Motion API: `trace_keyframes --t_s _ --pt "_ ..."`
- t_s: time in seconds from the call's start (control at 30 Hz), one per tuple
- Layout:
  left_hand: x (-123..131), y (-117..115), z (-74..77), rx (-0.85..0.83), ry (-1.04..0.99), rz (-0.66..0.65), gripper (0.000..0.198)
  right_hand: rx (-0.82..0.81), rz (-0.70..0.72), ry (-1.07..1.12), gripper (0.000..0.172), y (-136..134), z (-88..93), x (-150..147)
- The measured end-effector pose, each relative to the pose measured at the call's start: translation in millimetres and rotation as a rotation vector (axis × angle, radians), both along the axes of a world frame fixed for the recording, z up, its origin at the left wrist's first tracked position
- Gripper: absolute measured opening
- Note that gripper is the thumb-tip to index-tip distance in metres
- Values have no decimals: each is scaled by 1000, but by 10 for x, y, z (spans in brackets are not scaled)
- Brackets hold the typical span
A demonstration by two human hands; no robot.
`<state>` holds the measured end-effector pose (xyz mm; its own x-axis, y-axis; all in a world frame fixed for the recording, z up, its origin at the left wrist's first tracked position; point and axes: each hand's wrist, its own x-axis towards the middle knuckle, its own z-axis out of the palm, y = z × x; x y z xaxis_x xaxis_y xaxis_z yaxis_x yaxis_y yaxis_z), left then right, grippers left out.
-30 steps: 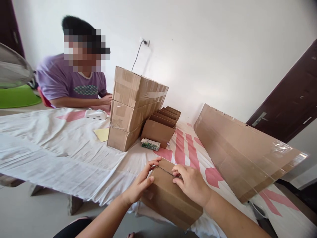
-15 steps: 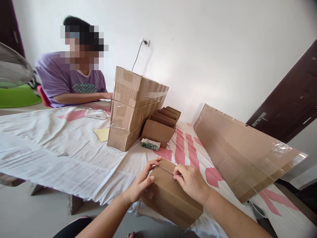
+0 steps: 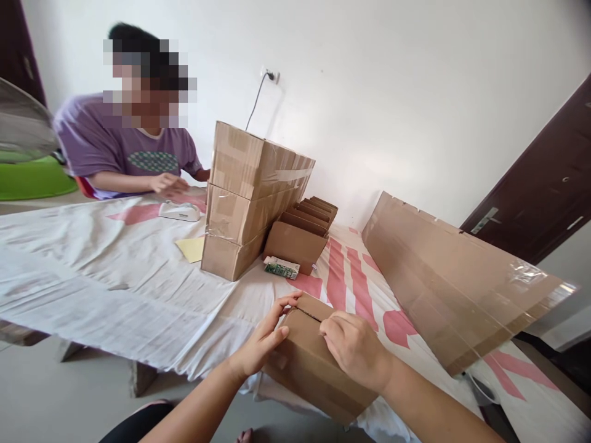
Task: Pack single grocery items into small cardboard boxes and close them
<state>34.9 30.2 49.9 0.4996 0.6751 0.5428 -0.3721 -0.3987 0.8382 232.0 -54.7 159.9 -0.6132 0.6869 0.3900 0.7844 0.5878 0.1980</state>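
Observation:
A brown cardboard box [image 3: 323,375] sits at the near edge of the table, its top flap [image 3: 308,315] meeting the front panel along a narrow dark gap. My left hand [image 3: 265,338] grips the box's left end, thumb on the near face and fingers over the top. At the gap, my right hand [image 3: 353,344] is closed with its fingers curled onto the flap's edge; the fingertips are partly hidden. Just beyond the box lies a small green-and-white carton [image 3: 281,268].
Stacked taped boxes [image 3: 235,215] stand mid-table beside a row of open brown boxes [image 3: 295,243]. A large cardboard sheet [image 3: 429,271] leans at the right. Across the table sits a person in a purple shirt [image 3: 115,135], near a white tape dispenser [image 3: 179,211] and yellow paper [image 3: 190,249].
My right hand has turned and curled tighter at the flap, and the gap looks slightly darker. My left hand stays put. The other person's hand has drawn back from the stacked boxes.

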Motion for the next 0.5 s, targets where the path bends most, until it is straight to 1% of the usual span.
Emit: trace_keyframes --t_s 0.07,0.13,0.23,0.33,0.4,0.5 --pt "-4 -2 0 3 -4 -2 46 46 -7 69 25 47 -41 1" --pt "-6 1 -6 2 -5 -6 46 42 -63 214 23 90 -63 14" --pt "-3 11 -18 3 -1 -10 46 -52 -161 489 17 131 -41 53" --pt "1 21 -24 15 -10 -10 47 -101 -203 712 13 134 15 111" --pt "1 21 -16 15 -15 -11 47 -91 -202 771 13 111 40 155" --pt "-7 8 8 8 -11 -12 47 -84 -173 740 12 47 34 215"
